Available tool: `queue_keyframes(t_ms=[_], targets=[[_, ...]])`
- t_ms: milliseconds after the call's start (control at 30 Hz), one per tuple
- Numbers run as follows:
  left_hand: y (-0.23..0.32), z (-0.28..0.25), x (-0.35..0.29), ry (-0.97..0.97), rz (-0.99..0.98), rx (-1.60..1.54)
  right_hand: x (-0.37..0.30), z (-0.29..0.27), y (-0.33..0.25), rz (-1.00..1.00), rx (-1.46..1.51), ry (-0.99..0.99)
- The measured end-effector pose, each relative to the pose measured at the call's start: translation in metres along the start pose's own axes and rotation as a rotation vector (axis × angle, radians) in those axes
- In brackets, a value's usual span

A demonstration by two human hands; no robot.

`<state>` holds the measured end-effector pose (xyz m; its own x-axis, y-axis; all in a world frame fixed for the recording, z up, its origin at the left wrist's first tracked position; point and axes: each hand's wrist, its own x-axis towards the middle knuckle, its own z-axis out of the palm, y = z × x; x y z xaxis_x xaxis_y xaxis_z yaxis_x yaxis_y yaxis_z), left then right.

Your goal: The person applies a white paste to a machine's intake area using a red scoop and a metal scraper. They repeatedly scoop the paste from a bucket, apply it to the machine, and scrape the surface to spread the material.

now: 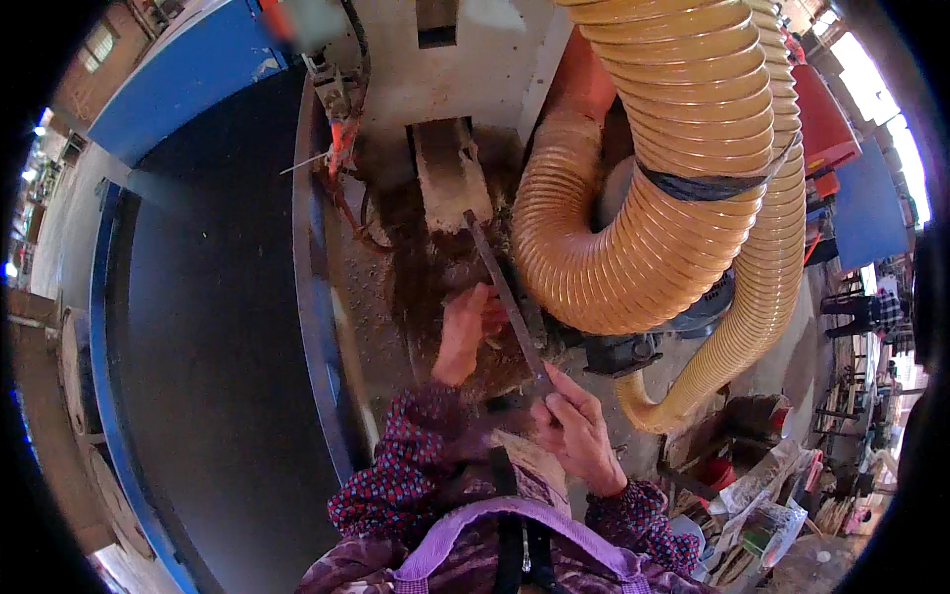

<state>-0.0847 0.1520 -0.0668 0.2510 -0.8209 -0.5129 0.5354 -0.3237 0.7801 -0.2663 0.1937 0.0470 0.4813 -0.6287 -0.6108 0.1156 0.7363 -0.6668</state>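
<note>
A long, narrow, dark flat bar slants in front of me, its far end beside a dusty pale ledge at the machine's opening. My right hand is closed around its near end, thumb along the top. My left hand is beside the bar's middle, over the brown dusty area. Its fingers are curled and partly hidden by the bar, so whatever they may hold cannot be made out. Whether the left fingertips touch the bar is unclear.
Thick yellow ribbed hoses loop close on the right. A black conveyor belt with blue side rails lies to the left. Ahead stands a pale machine housing. Plastic bags and wood scraps are piled at lower right; a person stands far right.
</note>
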Motion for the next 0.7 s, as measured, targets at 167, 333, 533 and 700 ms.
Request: queue_keyframes(t_ms=[167, 333, 533, 700], targets=[[-0.025, -0.01, 0.015, -0.028, -0.102, -0.302, 0.0, -0.018, 0.015, 0.069, 0.05, -0.016], [0.001, 0.028, -0.003, -0.082, -0.155, -0.517, 0.003, -0.02, 0.015, 0.08, 0.087, 0.021], [-0.003, 0.027, 0.018, -0.114, -0.023, -0.156, 0.0, -0.014, 0.004, -0.008, -0.029, 0.016], [0.015, 0.033, 0.016, -0.139, -0.047, -0.097, -0.003, 0.005, -0.01, 0.087, 0.106, 0.089]])
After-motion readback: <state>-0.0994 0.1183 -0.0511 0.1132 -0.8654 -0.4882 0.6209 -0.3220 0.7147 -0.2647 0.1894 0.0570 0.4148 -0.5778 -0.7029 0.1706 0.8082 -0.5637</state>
